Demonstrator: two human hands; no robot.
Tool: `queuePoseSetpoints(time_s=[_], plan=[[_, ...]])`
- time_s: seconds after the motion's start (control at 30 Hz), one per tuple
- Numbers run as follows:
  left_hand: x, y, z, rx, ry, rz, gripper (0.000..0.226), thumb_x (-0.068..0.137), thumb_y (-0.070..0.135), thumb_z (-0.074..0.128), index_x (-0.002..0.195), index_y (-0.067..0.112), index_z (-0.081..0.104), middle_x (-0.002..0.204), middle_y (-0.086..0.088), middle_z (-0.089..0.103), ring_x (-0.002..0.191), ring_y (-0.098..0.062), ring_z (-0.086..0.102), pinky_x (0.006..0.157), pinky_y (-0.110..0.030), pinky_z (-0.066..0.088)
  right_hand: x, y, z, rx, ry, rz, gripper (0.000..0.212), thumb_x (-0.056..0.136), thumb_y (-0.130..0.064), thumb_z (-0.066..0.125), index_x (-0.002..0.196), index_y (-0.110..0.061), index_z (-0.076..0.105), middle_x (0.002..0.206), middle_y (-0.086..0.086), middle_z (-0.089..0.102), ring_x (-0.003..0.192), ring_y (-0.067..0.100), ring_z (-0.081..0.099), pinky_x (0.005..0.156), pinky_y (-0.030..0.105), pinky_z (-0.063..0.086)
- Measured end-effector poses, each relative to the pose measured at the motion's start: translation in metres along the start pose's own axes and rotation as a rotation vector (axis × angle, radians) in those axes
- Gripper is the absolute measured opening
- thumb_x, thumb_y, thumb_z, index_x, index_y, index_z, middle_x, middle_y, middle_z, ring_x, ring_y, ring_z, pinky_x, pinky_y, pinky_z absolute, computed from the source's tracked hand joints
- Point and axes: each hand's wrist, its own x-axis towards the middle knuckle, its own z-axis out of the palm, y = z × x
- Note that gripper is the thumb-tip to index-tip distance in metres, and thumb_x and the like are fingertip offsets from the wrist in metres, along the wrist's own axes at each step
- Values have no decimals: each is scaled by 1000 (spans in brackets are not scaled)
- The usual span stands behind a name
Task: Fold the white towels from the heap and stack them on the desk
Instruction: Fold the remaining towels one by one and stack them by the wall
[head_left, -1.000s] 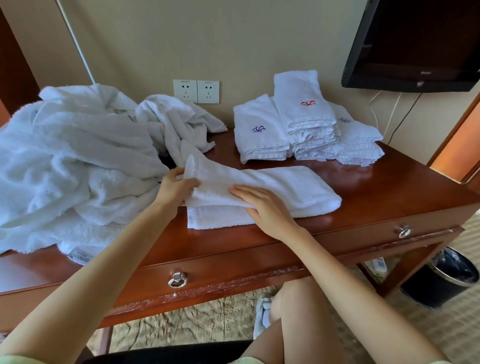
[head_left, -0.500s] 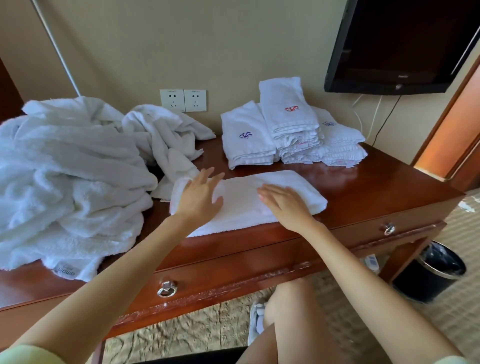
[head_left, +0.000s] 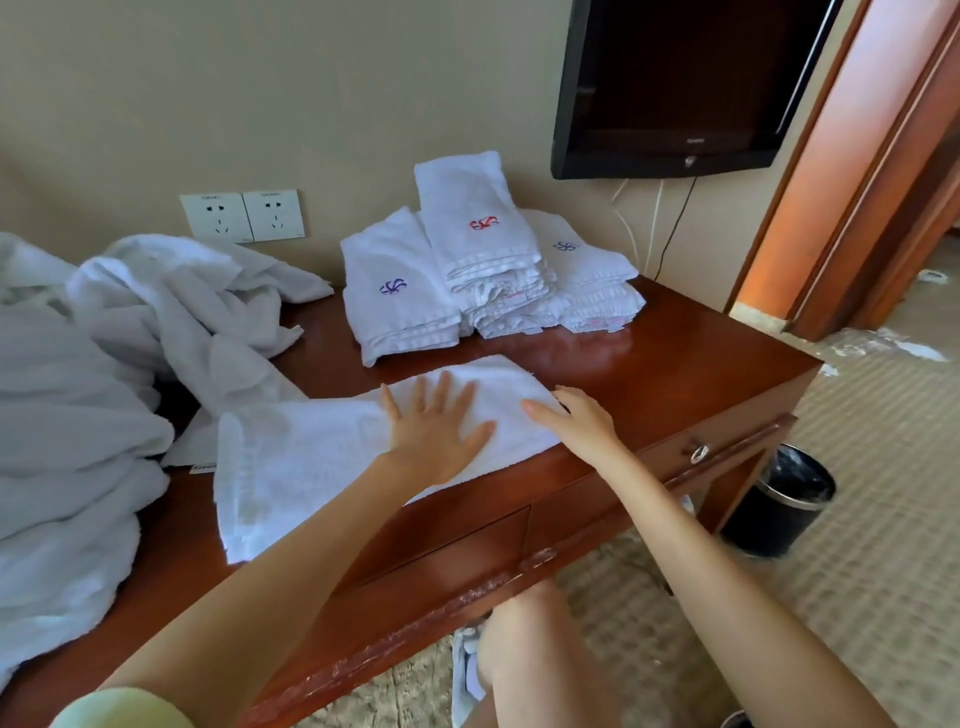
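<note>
A long white towel, folded lengthwise, lies flat along the front of the wooden desk. My left hand presses flat on its right half with fingers spread. My right hand rests at the towel's right end, fingers straight and pointing left. Behind it stands the stack of folded towels with red and purple embroidery. The heap of unfolded white towels fills the desk's left side.
Two wall sockets sit above the heap. A dark television hangs on the wall at right. A black waste bin stands on the carpet beside the desk. My knee is under the desk's front edge.
My left hand let go of the towel's left end and slid rightwards, flat along the towel. My right hand moved to the towel's right end. The camera turned to the right.
</note>
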Motion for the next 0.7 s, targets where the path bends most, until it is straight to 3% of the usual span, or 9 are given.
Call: queuePoseSetpoints(time_s=[0.07, 0.17, 0.23, 0.3, 0.37, 0.47, 0.53, 0.63, 0.7], plan=[[2, -2, 3, 1, 23, 8, 86, 78, 78, -6, 152, 34, -8, 162, -2, -11, 148, -31, -9, 107, -68, -13, 5, -4, -1, 57, 4, 34, 39, 85, -47, 64, 72, -12, 54, 80, -7, 50, 78, 12, 50, 64, 28, 34], [-2, 1, 0, -25, 53, 49, 115, 53, 92, -18, 152, 34, -8, 162, -2, -3, 148, -31, -4, 108, -66, -11, 13, -14, -3, 171, -65, 86, 33, 82, -38, 65, 72, -17, 42, 71, -5, 41, 66, 13, 40, 59, 27, 31], [-7, 14, -4, -94, 32, 83, 111, 64, 94, 12, 152, 31, -11, 162, -2, 0, 148, -28, -1, 113, -60, -5, 19, -26, -7, 245, -96, 139, 25, 84, -35, 63, 79, -16, 46, 76, -3, 46, 70, 15, 46, 61, 29, 38], [-5, 30, -5, -125, 85, 96, 112, 75, 81, 43, 152, 23, -14, 161, -5, 9, 147, -28, 9, 116, -55, 7, 16, -42, -17, 378, -119, 169, 17, 88, -31, 60, 87, -16, 53, 82, -3, 51, 73, 13, 49, 62, 26, 42], [2, 39, -4, -222, 175, 31, 109, 80, 64, 59, 153, 20, -9, 155, -8, 28, 142, -29, 26, 115, -49, 19, 14, -53, -26, 482, -145, 149, 18, 92, -32, 58, 100, -16, 59, 93, -1, 58, 82, 12, 55, 67, 26, 46], [10, 35, -10, -668, 230, -70, 69, 92, 38, 56, 151, 25, 22, 137, -14, 52, 124, -36, 48, 104, -47, 37, 9, -57, -34, 560, -197, 61, 31, 97, -48, 48, 107, -23, 62, 97, -4, 68, 90, 13, 65, 75, 26, 50], [6, 31, -22, -915, 221, -59, 44, 98, 28, 49, 141, 21, 44, 129, -10, 59, 119, -30, 54, 99, -40, 44, 8, -50, -37, 606, -222, 47, 44, 99, -55, 36, 115, -23, 62, 106, -2, 70, 99, 13, 67, 85, 29, 51], [-5, 30, -45, -1307, 99, 39, 43, 98, 8, 44, 140, 16, 47, 141, 4, 49, 122, -9, 48, 96, -19, 38, 6, -32, -36, 768, -170, 62, 46, 99, -55, 33, 122, -24, 58, 121, 1, 65, 113, 14, 60, 96, 33, 47], [-12, 28, -62, -1625, -67, -122, 36, 97, 15, 50, 132, 5, 53, 125, -10, 61, 99, -16, 61, 79, -24, 49, 2, -25, -32, 900, -134, 57, 37, 96, -53, 40, 119, -28, 56, 126, 2, 61, 114, 10, 58, 97, 31, 45]])
